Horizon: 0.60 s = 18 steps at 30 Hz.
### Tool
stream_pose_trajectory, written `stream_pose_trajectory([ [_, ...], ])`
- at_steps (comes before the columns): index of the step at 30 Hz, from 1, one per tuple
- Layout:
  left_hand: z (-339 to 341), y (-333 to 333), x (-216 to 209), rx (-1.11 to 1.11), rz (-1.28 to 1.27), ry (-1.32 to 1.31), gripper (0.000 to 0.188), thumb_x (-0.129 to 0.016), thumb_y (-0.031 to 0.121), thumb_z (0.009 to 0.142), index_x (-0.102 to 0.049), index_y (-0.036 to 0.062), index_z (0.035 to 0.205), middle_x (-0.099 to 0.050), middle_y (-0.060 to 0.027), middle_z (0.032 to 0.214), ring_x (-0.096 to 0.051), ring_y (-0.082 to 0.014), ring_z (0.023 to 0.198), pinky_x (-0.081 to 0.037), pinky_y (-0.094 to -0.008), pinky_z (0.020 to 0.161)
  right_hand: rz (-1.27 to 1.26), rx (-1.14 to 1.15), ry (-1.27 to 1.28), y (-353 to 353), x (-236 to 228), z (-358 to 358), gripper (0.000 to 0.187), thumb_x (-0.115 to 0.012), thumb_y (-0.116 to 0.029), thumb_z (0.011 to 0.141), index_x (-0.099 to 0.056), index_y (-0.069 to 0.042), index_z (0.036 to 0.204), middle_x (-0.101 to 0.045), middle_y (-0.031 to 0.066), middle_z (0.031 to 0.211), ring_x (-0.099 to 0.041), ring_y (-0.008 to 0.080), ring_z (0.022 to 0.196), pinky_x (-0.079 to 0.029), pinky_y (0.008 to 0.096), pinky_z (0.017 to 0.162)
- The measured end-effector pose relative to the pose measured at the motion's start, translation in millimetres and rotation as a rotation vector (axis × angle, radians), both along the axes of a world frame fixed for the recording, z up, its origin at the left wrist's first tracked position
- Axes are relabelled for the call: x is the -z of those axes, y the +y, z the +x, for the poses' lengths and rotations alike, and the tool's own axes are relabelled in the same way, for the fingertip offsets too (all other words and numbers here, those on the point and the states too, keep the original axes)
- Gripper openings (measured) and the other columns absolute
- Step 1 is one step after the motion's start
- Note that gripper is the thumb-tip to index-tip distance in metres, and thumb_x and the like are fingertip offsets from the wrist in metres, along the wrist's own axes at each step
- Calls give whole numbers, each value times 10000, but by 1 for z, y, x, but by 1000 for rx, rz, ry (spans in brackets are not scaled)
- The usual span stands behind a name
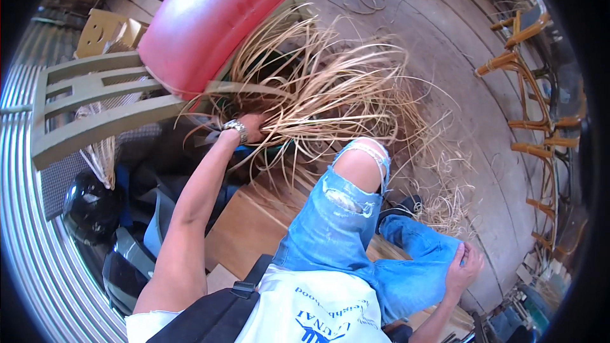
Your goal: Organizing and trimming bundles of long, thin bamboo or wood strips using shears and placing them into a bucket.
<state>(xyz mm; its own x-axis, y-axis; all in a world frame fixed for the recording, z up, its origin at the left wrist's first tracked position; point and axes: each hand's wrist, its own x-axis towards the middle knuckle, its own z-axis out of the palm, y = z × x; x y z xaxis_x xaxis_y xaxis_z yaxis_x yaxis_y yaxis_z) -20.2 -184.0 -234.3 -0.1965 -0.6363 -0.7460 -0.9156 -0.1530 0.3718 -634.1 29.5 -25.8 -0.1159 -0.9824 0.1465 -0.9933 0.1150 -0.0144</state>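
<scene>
The left hand [254, 128] clasps strips [324, 103] at ten o'clock, seemingly for bunching; the right hand [464, 269] lies loosely open at four.

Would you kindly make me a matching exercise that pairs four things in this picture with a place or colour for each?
Column one
1. Left hand
2. Right hand
3. Wristband
4. Padded chair

Column two
A. red
B. at a bent knee of the blue jeans
C. silver-coloured
D. at the gathered end of the pale strips

Right pairs: 1-D, 2-B, 3-C, 4-A
</scene>
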Motion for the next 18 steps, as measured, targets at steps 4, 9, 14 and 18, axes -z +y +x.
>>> stream_pose_trajectory([
  [4, 16, 78, -111, -120, -880, -8, 671, -816, 235, 768, -567, 118, 1380, -436, -269, 1493, -431, -432, 1376, -377, -492, 1142, -24, 9, -61, -2, 8, 2, 161, -645, -213, 970, -682, -56, 976, -676, 63, 883, -605, 247, 807, -455, 417, 838],
  [9, -24, 164, -147, -653, -714, -240, 1093, -784, 601, 777, -324, -126, 1452, -364, -333, 1510, -346, -462, 1417, -285, -496, 1185, -48, -23, -50, -3, 12, 3, 170, -644, -233, 974, -680, -67, 990, -673, 56, 876, -597, 241, 795, -451, 412, 849],
  [14, -16, 115, -86, -670, -396, -546, 1502, -733, 844, 573, -78, -71, 1567, -109, -359, 1614, -67, -517, 1508, -86, -626, 1208, -67, -46, -74, -5, 13, 8, 170, -642, -234, 974, -676, -68, 990, -663, 57, 867, -594, 243, 796, -445, 418, 863],
  [18, -30, 30, -81, -687, -706, -355, 1620, -787, 844, 506, 95, 30, 1593, 63, -298, 1652, -9, -491, 1525, -73, -704, 1168, -40, -60, -78, -5, 10, 12, 163, -636, -228, 976, -668, -69, 980, -643, 63, 856, -589, 254, 801, -439, 427, 870],
])
